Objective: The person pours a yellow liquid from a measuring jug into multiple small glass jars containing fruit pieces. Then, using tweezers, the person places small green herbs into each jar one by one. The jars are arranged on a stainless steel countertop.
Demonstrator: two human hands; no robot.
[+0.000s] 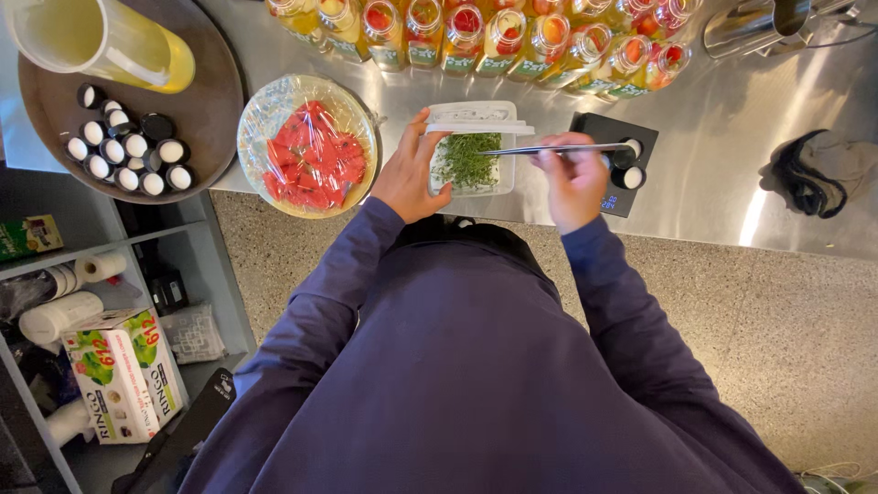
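Left hand (409, 176) was wrapped around the clear plastic tub of chopped green herbs (468, 161) at the steel counter's front edge (713, 229); long metal tweezers (549, 148) were pinched by the right hand (574, 178). Filled glass bottles (494, 37) were lined along the back edge, while black caps (128, 146) were left on the round brown tray (206, 114).

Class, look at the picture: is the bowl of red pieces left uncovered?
No, the bowl of red pieces is covered with clear plastic film stretched over its rim.

Steel counter (732, 137), brown tray (215, 110), wrapped bowl (261, 119), herb tub (471, 163), bottles (476, 37), black scale (631, 197)
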